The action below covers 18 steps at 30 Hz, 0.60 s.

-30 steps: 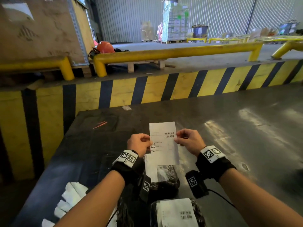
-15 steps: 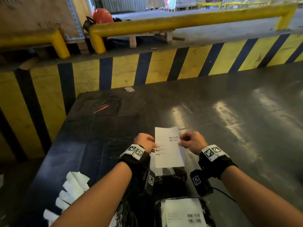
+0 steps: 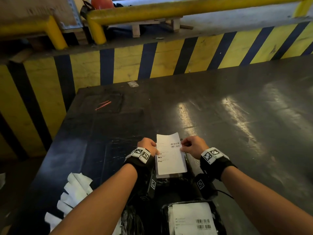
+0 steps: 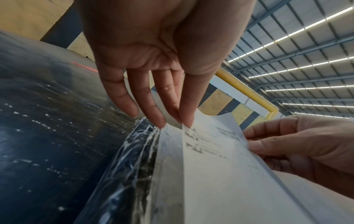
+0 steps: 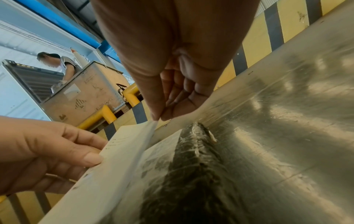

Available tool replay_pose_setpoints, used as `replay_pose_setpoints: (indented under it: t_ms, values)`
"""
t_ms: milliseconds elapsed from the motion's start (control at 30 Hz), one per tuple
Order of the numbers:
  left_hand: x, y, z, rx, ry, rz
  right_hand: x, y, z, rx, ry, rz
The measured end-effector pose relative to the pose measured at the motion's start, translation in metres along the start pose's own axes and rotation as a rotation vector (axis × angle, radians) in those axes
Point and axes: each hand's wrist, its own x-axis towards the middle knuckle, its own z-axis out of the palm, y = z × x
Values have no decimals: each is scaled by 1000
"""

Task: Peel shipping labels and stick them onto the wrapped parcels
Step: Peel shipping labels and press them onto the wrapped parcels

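Nearest the body lies a black wrapped parcel (image 3: 194, 217) already bearing a white label, with a fan of white backing strips (image 3: 74, 192) off to its left on the dark table (image 3: 237, 124). Just beyond, the shipping label (image 3: 170, 155) is held between both hands above a second black parcel (image 3: 176, 184), whose stretch-wrapped edge shows in the left wrist view just beneath the paper. The left hand (image 3: 148, 147) pinches the label's left edge between thumb and fingertips (image 4: 186, 121); the right hand (image 3: 193, 147) pinches its right edge, other fingers curled in. Farther on the table lie thin red strips (image 3: 103, 105) and a small scrap (image 3: 133, 84), then the yellow-and-black striped barrier (image 3: 152, 61) and yellow rail (image 3: 169, 11).
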Motion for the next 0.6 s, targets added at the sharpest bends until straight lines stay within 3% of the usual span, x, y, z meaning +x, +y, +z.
replay_pose_setpoints:
  t_ms: [600]
  values:
    - [10,-9,14,100,-35,-26,5,8,7,-30,-67,14]
